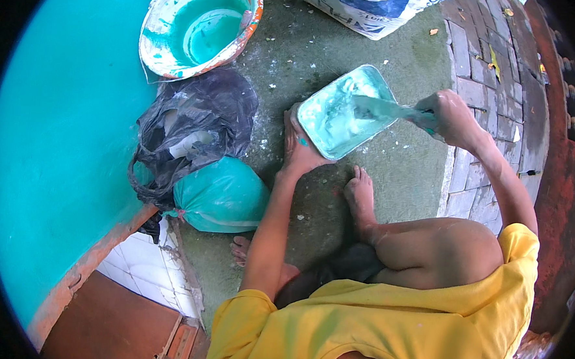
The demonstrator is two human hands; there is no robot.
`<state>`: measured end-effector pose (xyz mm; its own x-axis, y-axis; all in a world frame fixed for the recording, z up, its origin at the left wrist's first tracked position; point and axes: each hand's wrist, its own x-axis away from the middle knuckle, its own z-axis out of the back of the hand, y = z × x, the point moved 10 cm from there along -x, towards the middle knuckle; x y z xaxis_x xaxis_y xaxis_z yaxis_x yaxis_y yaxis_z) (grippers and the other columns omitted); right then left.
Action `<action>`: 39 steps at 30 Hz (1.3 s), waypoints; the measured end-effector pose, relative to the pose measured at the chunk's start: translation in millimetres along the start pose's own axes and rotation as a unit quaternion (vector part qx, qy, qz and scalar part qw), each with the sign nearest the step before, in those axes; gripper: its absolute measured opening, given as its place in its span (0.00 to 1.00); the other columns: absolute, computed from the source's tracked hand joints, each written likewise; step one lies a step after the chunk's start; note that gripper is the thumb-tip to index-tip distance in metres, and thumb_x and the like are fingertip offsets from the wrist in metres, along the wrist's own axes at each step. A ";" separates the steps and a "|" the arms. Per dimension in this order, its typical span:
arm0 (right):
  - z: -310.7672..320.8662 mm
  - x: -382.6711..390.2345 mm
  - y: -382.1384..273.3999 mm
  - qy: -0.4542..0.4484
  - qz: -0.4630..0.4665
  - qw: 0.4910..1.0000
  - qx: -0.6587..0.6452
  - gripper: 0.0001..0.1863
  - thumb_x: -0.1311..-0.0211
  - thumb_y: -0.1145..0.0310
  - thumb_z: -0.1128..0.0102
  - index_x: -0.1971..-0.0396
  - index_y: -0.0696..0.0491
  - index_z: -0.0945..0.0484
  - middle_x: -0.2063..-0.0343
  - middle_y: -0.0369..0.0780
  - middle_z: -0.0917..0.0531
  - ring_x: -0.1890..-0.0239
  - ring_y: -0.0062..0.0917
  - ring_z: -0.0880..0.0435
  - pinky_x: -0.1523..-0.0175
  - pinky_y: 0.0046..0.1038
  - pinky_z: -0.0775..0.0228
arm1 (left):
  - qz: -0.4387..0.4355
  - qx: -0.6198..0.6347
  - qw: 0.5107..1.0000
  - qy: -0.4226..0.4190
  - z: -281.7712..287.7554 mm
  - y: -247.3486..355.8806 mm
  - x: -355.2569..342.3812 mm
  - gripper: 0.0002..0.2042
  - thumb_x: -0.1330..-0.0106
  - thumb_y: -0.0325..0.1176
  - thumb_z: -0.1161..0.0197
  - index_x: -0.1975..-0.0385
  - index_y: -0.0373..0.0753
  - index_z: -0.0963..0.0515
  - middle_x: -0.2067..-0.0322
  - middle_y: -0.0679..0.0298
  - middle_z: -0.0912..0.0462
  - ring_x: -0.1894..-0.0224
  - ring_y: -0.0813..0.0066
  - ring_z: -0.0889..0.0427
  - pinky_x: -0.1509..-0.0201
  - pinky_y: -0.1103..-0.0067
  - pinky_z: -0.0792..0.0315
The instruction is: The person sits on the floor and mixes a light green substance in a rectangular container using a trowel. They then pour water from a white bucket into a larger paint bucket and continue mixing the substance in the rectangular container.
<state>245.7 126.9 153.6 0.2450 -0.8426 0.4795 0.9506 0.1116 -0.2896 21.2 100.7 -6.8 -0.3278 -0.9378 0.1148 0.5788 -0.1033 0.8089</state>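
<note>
The tray (359,143) is gripped by the left hand (300,146), while the right hand (456,120) clenches a scraper (385,109).

Round-cornered rectangular tray (360,140) of mint-and-white paste (335,119), with a smeared scraper (385,109)
The tray sits askew, paste streaked inside; the scraper's blade reaches in across its right side.

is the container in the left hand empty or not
Not empty: pale green and white paste is smeared inside the container, below the scraper; its depth cannot be told.
</note>
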 end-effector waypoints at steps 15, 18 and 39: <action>-5.4 -1.7 -0.5 0.036 0.030 0.986 0.159 0.11 0.44 0.60 0.42 0.72 0.54 0.20 0.79 0.43 0.21 0.74 0.38 0.19 0.72 0.37 0.27 | 0.047 0.044 0.998 -0.008 7.3 -2.1 -6.1 0.62 0.79 0.39 0.18 0.40 0.34 0.56 0.45 0.47 0.43 0.40 0.48 0.41 0.36 0.60 0.42; 20.9 13.9 -20.6 0.067 0.046 0.983 0.166 0.10 0.45 0.67 0.43 0.64 0.52 0.20 0.75 0.41 0.20 0.73 0.35 0.19 0.72 0.35 0.27 | 0.031 0.035 0.998 -0.031 6.9 -2.8 -13.2 0.62 0.79 0.38 0.18 0.40 0.34 0.56 0.45 0.48 0.43 0.41 0.49 0.41 0.36 0.60 0.42; -73.5 -7.2 -35.2 0.040 0.100 0.983 0.152 0.17 0.45 0.79 0.49 0.54 0.61 0.33 0.73 0.47 0.21 0.75 0.34 0.17 0.75 0.33 0.24 | -0.009 -0.008 0.999 -0.034 14.1 9.7 -15.5 0.65 0.79 0.41 0.18 0.39 0.35 0.59 0.40 0.47 0.46 0.34 0.46 0.49 0.29 0.56 0.56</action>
<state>196.5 90.3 99.5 0.4286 -0.8249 0.3686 0.9009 0.4210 -0.1054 21.4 118.9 7.4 -0.3879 -0.9111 0.1397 0.5843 -0.1259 0.8017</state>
